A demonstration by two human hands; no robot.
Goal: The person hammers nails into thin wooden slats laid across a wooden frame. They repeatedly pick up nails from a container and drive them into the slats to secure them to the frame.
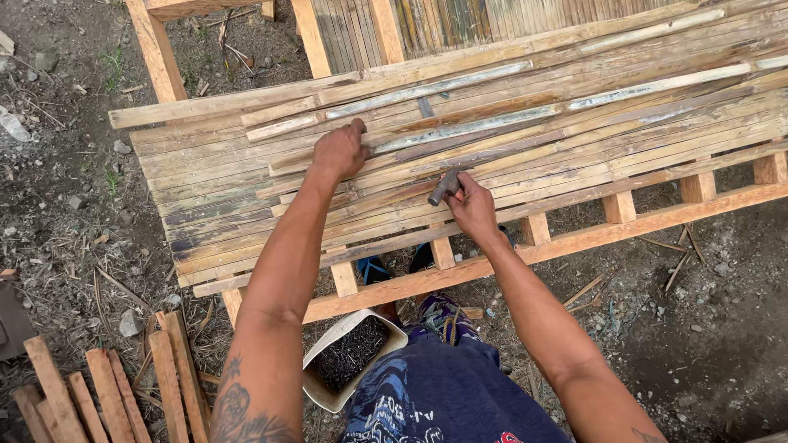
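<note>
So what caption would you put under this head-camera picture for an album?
Left hand pressing bamboo slats on a wooden frame, right hand gripping a hammer, box of nails below.

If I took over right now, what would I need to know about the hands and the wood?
Left hand presses flat on the bamboo slats, holding them down. Right hand grips a hammer, its head resting on the slats. The slats lie across a wooden frame. A box of nails sits on the ground by the knees. Many slats are laid; which are nailed cannot be told.
</note>
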